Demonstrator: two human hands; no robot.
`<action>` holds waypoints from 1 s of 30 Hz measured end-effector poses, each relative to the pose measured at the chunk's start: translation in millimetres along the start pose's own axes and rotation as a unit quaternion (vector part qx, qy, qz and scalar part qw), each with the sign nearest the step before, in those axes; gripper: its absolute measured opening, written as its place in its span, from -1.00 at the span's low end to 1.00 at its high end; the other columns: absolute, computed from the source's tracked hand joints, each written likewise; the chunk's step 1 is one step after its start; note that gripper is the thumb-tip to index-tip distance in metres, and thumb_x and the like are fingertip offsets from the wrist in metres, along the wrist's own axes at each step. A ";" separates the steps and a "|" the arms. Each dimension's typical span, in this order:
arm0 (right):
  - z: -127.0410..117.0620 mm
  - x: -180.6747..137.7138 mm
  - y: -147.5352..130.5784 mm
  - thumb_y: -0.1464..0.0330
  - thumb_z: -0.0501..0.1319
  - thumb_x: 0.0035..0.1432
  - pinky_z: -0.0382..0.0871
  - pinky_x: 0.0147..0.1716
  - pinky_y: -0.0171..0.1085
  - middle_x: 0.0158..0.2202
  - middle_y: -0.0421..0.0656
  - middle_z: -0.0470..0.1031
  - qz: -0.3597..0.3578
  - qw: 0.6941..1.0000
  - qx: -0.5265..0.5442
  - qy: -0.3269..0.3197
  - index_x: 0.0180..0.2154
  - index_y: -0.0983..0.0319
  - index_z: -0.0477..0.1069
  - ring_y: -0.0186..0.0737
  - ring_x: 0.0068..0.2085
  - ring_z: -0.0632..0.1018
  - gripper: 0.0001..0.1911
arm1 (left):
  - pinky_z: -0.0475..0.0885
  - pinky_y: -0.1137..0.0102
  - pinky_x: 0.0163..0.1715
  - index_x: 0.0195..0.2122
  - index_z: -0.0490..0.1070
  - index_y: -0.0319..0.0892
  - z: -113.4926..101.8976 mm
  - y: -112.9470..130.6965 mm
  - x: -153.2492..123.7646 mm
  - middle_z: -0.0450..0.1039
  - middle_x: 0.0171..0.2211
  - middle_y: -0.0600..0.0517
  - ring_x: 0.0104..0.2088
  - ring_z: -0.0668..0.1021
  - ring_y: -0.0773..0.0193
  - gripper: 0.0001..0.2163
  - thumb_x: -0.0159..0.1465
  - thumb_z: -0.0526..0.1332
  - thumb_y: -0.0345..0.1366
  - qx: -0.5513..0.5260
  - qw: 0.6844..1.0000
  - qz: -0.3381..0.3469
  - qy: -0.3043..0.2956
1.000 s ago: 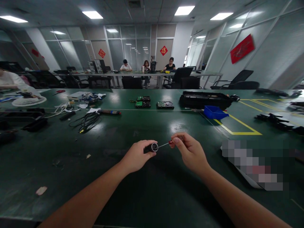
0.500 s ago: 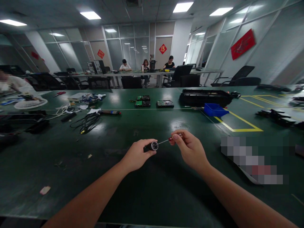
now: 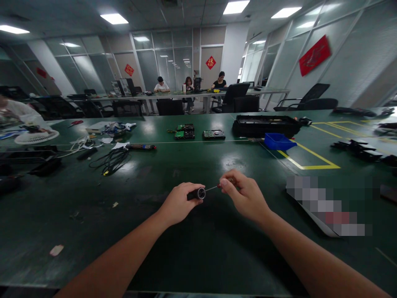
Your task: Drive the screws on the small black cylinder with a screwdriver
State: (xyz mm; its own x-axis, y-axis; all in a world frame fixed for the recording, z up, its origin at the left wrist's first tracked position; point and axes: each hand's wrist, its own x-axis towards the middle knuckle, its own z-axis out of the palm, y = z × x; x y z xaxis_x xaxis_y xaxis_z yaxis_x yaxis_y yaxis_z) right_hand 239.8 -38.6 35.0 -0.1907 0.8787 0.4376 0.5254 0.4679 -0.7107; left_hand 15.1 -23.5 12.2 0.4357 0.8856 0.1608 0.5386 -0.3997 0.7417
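Note:
My left hand (image 3: 180,202) is wrapped round a dark cylinder (image 3: 201,193) whose round, silver-rimmed end faces right and toward me. Between the fingers and thumb of my right hand (image 3: 243,191) is a screwdriver (image 3: 218,186) with a reddish handle, mostly covered by the fingers. Its thin metal shaft points left and its tip reaches the cylinder's open end; how deep it sits I cannot tell. Both hands are above the green table (image 3: 186,256), near its middle.
Circuit-board drives (image 3: 185,134) and another drive (image 3: 214,134) lie ahead. A blue bin (image 3: 279,142) stands before a long black housing (image 3: 266,125). Coiled black cable (image 3: 113,160) and a pen-shaped tool (image 3: 142,147) are at left. A pixelated pale object (image 3: 322,207) lies right. People sit beyond.
The fingers of my right hand have shifted on the screwdriver handle, and the hand has turned slightly. My left hand still grips the cylinder. The whole view has moved a little.

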 end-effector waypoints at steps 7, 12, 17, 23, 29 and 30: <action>8.8 -1.4 1.6 0.23 0.13 0.32 0.39 -0.35 -0.23 -0.37 -0.19 0.50 0.047 0.991 0.119 0.049 -0.15 0.15 0.37 -0.20 -0.34 0.53 -0.84 | 0.35 0.26 0.03 0.03 0.50 -0.02 0.8 -0.1 0.4 0.54 -0.05 0.04 -0.03 0.51 0.16 -0.66 0.22 0.33 -0.37 0.001 1.000 0.002 0.011; 12.3 4.6 7.5 0.15 0.19 0.27 0.44 -0.27 -0.18 -0.38 -0.16 0.49 0.101 0.957 0.262 0.068 -0.27 0.20 0.42 -0.21 -0.34 0.53 -0.75 | 0.34 0.25 0.07 0.03 0.50 -0.01 -0.8 -1.3 -0.3 0.53 -0.03 0.03 0.00 0.50 0.16 -0.65 0.22 0.33 -0.40 -0.014 1.000 0.022 0.015; 11.6 13.4 17.3 0.09 0.21 0.21 0.45 -0.40 -0.18 -0.47 -0.20 0.41 0.199 0.891 0.401 0.072 -0.33 0.19 0.37 -0.24 -0.47 0.47 -0.70 | 0.33 0.26 0.10 0.03 0.50 -0.04 -3.4 0.2 0.1 0.52 0.00 0.03 0.03 0.49 0.17 -0.67 0.24 0.33 -0.38 -0.020 0.998 0.052 0.030; 12.2 8.5 16.7 0.10 0.14 0.30 0.47 -0.32 -0.18 -0.37 -0.16 0.46 0.137 0.945 0.272 0.120 -0.26 0.17 0.38 -0.21 -0.36 0.51 -0.73 | 0.35 0.20 0.09 0.08 0.47 0.00 -2.3 -3.8 0.8 0.51 -0.02 0.02 0.03 0.49 0.11 -0.63 0.23 0.31 -0.35 0.015 1.000 0.000 0.026; 13.4 2.1 8.4 0.15 0.10 0.35 0.47 -0.25 -0.16 -0.32 -0.17 0.49 0.077 0.961 0.177 0.198 -0.18 0.14 0.37 -0.21 -0.30 0.53 -0.78 | 0.36 0.21 0.06 0.19 0.29 -0.08 -1.6 -1.7 -0.3 0.40 0.07 -0.07 0.04 0.46 0.11 -0.61 0.34 0.14 -0.25 0.003 0.998 -0.056 0.042; 13.6 2.0 7.7 0.15 0.10 0.35 0.47 -0.24 -0.16 -0.32 -0.17 0.49 0.071 0.960 0.172 0.211 -0.17 0.14 0.36 -0.21 -0.29 0.54 -0.79 | 0.39 0.24 0.00 0.15 0.29 -0.12 -2.5 -0.8 -0.5 0.41 0.02 -0.07 -0.02 0.48 0.13 -0.65 0.35 0.11 -0.24 -0.004 0.996 -0.070 0.049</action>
State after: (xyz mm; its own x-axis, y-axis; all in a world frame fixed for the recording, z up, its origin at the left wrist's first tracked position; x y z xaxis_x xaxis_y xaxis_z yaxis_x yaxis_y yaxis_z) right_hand 232.2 -31.9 22.9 0.2531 0.8533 0.4559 0.2024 0.4141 -0.8875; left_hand 12.7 -23.0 13.2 0.2846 0.9514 0.1176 0.5828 -0.2691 0.7667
